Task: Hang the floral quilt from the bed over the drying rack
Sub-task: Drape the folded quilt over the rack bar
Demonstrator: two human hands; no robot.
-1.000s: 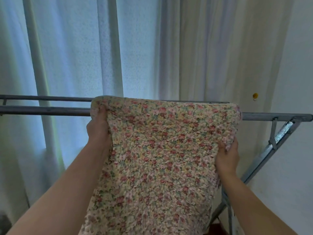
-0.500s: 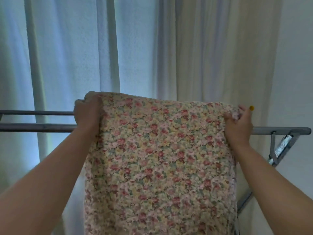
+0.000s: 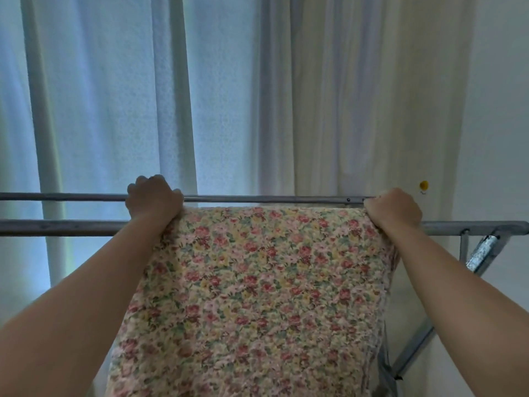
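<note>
Both hands have pushed further over the drying rack (image 3: 71, 227); left hand (image 3: 154, 199) and right hand (image 3: 393, 209) are gripping the floral quilt (image 3: 257, 296), fingers curled on its top corners, mid-frame across the near bar.

**Quilt at the rack rails**

Both hands are gripping the top edge of the floral quilt (image 3: 257, 296) at the drying rack (image 3: 472, 226). The left hand (image 3: 154, 199) is holding the left corner with curled fingers, and the right hand (image 3: 393, 212) is clutching the right corner. The quilt's top edge is lying over the near rail (image 3: 63, 227) and sitting just below the far rail (image 3: 257, 199), while the rest is hanging down toward the viewer. White curtains (image 3: 200, 96) are hanging behind the rack. A small yellow dot (image 3: 424, 184) is showing on the wall (image 3: 498, 110), just above the right hand. The rack's angled legs (image 3: 412, 353) are showing at lower right.
</note>
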